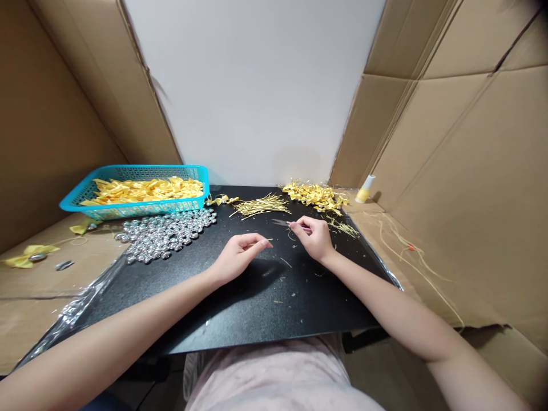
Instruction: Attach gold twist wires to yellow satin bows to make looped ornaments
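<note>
My left hand (240,257) hovers over the black tabletop, its thumb and fingers pinched together on a thin yellowish strand (269,240). Only a short end of the strand shows past the fingertips. To its right, my right hand (317,238) is closed around small scissors (281,222), whose slim blades point left. A pinkish handle shows between the fingers. Just beyond both hands lies a heap of gold twist ties (263,205). Behind my right hand is a pile of yellow ribbon bows (314,196), several with shiny silver pieces and gold ends.
A blue basket (141,212) of yellow ribbon pieces stands at the back left. Many silver domed buttons (165,235) spread before it. Cut scraps (345,228) lie at the right, near a white-and-yellow thread cone (365,188). Cardboard walls (483,171) flank the black table (257,308).
</note>
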Tool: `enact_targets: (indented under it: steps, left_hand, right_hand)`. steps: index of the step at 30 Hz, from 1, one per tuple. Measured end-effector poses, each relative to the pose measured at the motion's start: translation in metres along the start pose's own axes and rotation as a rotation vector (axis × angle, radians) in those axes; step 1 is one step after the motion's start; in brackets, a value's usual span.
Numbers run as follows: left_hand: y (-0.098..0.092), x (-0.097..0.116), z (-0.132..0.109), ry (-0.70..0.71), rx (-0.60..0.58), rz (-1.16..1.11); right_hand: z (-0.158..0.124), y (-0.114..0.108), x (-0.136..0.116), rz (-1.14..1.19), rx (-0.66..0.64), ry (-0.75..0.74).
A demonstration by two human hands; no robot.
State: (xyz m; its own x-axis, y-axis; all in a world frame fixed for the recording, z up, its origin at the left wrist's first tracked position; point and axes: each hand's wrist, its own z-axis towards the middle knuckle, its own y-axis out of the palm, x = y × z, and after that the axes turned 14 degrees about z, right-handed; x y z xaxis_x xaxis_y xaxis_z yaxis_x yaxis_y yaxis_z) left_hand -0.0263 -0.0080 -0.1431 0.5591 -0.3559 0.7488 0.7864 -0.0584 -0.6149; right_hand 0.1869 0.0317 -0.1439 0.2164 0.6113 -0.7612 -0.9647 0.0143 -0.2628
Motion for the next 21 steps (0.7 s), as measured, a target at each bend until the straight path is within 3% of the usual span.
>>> enact_targets:
  steps: [4,10,14,21]
  left_hand:
    - [-0.0008,0.0012,-0.0020,-0.008,0.014,-0.106]
    - [0.0037,-0.0004,-0.0025,-0.191,-0.095,-0.616]
    - [0.0045,0.0001,-0.0018,-0.233,-0.163,-0.707]
    - [0.0031,0.0013,-0.0022,-0.282,-0.249,-0.804]
  right_hand:
    - [-0.0023,-0.0002,-0.0032,0.037,-0.085,-0.024]
    - [-0.0066,0.0018,-0.0064,-0.160,-0.063,-0.300]
    - [-0.0064,0.0007,-0.0032,-0.271,-0.025,-0.439]
    - [-0.0064,-0.0003,0.0021,-0.353,-0.010,-0.479]
